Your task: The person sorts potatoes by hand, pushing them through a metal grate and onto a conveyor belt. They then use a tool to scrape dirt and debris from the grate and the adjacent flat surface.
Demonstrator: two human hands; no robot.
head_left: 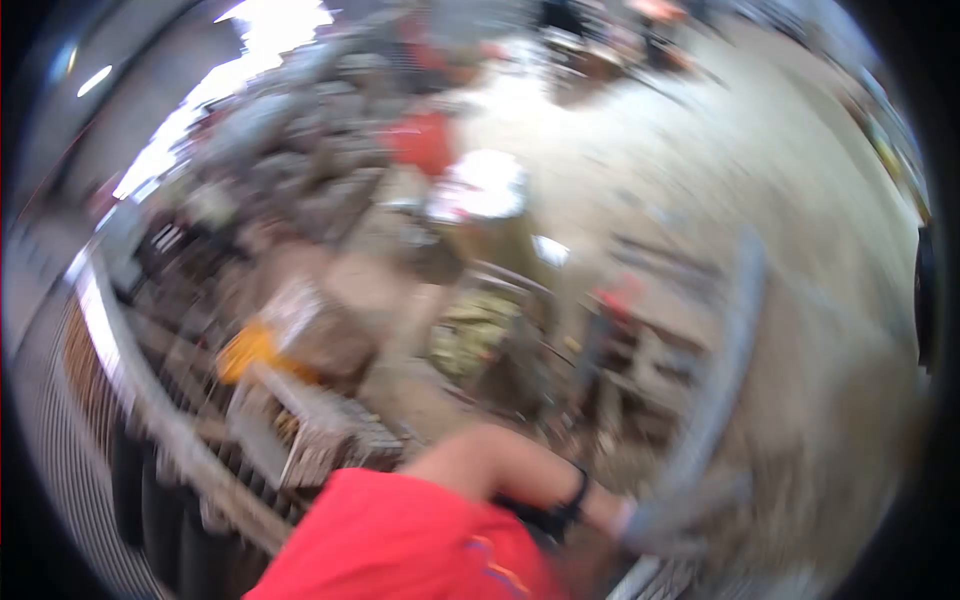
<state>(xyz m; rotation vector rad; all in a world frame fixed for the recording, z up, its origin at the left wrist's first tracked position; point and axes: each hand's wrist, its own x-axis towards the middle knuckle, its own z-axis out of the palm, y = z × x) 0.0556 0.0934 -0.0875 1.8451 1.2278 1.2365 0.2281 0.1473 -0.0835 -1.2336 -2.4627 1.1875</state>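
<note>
A red sleeve comes up from the bottom of the view, and my left arm bends out of it toward the right. A dark band (572,497) circles the wrist. My left hand (690,512) looks grey, as if gloved, and is smeared by motion; I cannot tell whether its fingers grip anything. Right at the hand is the lower end of a long grey bar (735,340), which runs upward from there. My right hand is out of view.
A container of pale green pieces (475,335) stands ahead, with a foil-topped drum (485,215) and a red object (420,142) behind. Left are an orange-yellow bag (250,352), a plastic-wrapped bundle (325,330) and a metal rail (150,410). Stacked sacks (320,130) lie beyond.
</note>
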